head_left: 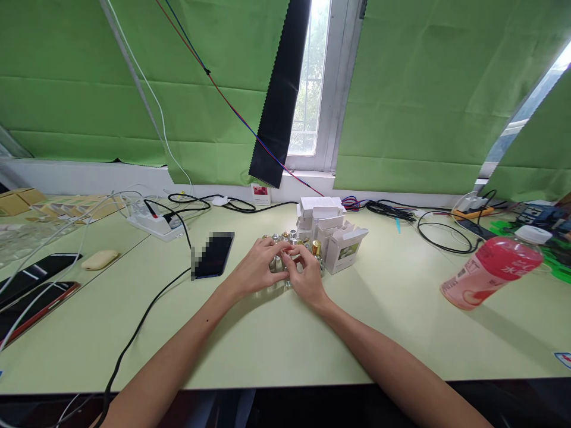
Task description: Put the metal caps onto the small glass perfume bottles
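Note:
Several small glass bottles with gold and silver caps stand in a cluster at the middle of the table; one gold-capped bottle shows just beyond my right hand. My left hand is closed, its fingers and thumb curled around a small glass bottle. My right hand meets it from the other side, thumb and fingers pinched at the same bottle. The fingers cover much of that bottle, so its top is hard to make out. Right behind the cluster stand white small boxes, some with raised flaps.
Left of my hands lies a dark phone, with a black cable running past it. A pink drink bottle stands at the right. Further left are a power strip, a cream case and more phones.

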Available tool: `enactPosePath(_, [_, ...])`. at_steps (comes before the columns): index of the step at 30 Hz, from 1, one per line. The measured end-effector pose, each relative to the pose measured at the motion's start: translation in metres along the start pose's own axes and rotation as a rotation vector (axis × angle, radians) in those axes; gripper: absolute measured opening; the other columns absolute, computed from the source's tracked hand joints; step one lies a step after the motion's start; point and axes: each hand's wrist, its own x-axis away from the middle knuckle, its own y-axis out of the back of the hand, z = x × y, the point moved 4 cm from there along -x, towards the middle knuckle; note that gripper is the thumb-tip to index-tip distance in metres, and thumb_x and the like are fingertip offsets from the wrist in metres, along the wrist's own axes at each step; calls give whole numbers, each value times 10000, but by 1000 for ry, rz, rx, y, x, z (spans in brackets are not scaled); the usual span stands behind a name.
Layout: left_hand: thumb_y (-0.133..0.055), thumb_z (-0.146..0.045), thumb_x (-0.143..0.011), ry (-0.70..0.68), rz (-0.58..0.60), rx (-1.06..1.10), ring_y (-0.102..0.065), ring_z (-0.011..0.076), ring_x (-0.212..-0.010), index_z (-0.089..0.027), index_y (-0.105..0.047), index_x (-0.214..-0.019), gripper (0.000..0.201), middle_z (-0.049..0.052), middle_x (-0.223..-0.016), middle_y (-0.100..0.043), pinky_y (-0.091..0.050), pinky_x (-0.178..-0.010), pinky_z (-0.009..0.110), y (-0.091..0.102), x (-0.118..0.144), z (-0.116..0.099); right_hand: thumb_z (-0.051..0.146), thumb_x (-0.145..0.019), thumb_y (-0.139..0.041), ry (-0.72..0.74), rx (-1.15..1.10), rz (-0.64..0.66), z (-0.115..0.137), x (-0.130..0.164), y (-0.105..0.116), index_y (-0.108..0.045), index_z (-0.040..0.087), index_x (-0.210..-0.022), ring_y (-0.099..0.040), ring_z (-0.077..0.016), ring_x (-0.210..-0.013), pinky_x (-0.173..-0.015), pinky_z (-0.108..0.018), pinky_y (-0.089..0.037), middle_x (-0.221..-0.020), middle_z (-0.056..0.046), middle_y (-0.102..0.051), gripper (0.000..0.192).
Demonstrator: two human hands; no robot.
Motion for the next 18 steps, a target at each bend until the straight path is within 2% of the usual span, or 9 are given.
enactPosePath(18, [-669,-350,-814,12,11,17,-544,247,-971,-243,-588,-1199,408,47,-1034,-642,-438,-897,395,0,0,-1,358,-914,-566,-8,16,2,2,-1,0,-551,223,-827,-639,-189,-882,-675,-294,-499,-963,-57,-670,161])
